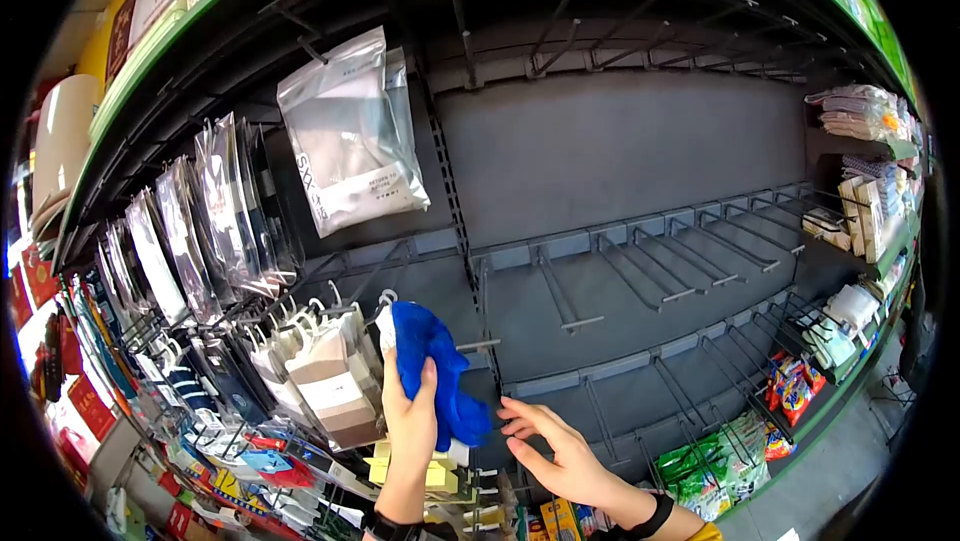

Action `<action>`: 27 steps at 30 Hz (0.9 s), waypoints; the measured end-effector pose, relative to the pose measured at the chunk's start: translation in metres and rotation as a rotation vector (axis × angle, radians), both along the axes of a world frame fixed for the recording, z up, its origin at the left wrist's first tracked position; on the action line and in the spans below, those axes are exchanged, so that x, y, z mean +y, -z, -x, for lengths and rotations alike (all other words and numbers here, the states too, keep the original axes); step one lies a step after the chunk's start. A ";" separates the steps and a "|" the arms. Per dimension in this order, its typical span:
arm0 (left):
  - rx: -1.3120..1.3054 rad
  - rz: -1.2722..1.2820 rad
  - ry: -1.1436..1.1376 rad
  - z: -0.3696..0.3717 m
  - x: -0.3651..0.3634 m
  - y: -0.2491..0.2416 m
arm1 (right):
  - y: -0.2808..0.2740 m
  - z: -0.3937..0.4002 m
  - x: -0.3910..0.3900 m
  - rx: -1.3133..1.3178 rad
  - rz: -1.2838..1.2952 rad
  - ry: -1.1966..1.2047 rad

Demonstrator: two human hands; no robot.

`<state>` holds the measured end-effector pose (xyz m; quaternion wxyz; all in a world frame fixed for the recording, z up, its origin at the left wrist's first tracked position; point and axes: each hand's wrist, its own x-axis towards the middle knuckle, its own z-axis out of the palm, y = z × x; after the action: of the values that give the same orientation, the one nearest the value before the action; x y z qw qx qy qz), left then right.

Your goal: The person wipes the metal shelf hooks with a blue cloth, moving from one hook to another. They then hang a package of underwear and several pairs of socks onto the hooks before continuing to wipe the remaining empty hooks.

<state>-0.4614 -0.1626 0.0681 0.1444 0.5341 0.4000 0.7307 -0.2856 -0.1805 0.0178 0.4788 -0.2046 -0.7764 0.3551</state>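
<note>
My left hand (411, 409) is closed round a bright blue fuzzy cloth item (445, 381), thumb in front. A small white hook hanger (387, 298) shows at the item's top, close to the rack's metal pegs. The item hangs down in loose folds, and its lower right edge comes near my right hand (560, 456). That hand is open, fingers slightly apart and pointing left, with nothing in it. Just left of my left hand hang striped brown and beige socks (335, 391) on white hooks.
Metal display pegs (640, 251) stick out in rows from the dark back panel (620, 141). A clear bag of white clothing (352, 136) hangs above, with more packets (225, 206) to its left. Green packages (710, 466) sit at the lower right, and stocked side shelves (865, 211) stand beyond.
</note>
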 end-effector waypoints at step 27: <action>1.025 0.029 -0.193 0.019 0.164 -0.065 | -0.037 0.018 0.093 -0.197 -0.226 0.112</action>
<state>-0.4801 0.0012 0.1336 -0.1306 0.7818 0.4767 0.3800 -0.3040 -0.0873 0.0544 0.4393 -0.2264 -0.8420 0.2161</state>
